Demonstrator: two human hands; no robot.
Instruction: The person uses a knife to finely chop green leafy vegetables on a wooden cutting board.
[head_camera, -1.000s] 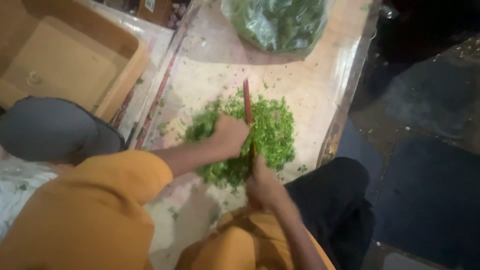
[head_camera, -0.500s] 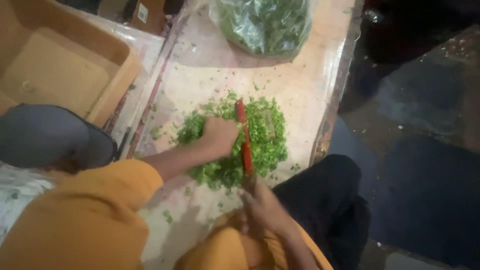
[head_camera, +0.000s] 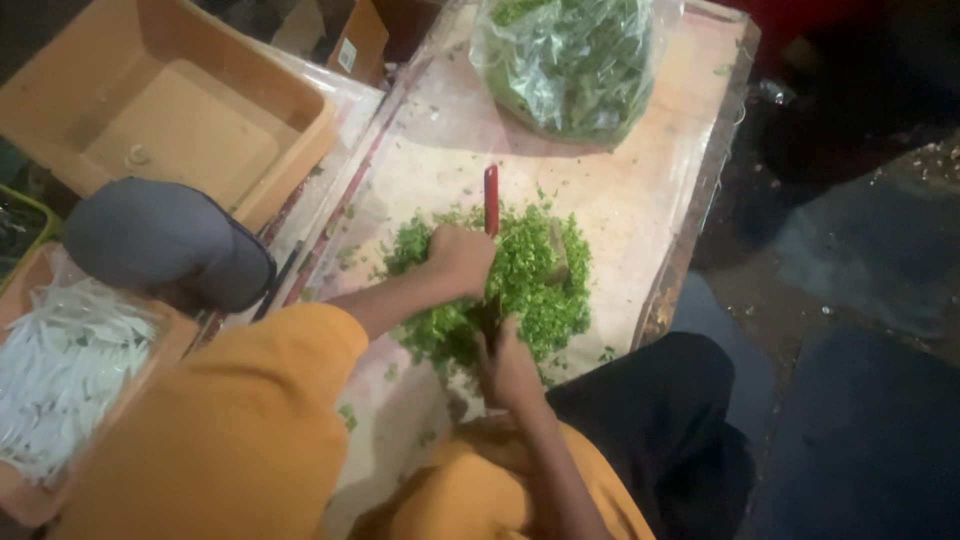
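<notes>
A pile of chopped green herbs (head_camera: 530, 285) lies on a pale cutting board (head_camera: 620, 190). A red knife (head_camera: 491, 200) lies across the pile, its far end sticking out beyond my left hand. My left hand (head_camera: 460, 258) is closed in a fist, pressing down on the top of the blade in the middle of the herbs. My right hand (head_camera: 506, 365) grips the knife's near end at the pile's front edge, so the handle is hidden. Both sleeves are orange.
A clear plastic bag of leafy greens (head_camera: 575, 60) sits at the board's far end. An orange plastic crate (head_camera: 175, 130) stands at the left. A grey cap (head_camera: 165, 245) and a tray of white strips (head_camera: 60, 370) lie beside it. The dark floor (head_camera: 860, 300) is at the right.
My left hand has shifted right onto the blade, covering most of the red knife. My right hand has moved forward toward the pile. The view has tilted slightly.
</notes>
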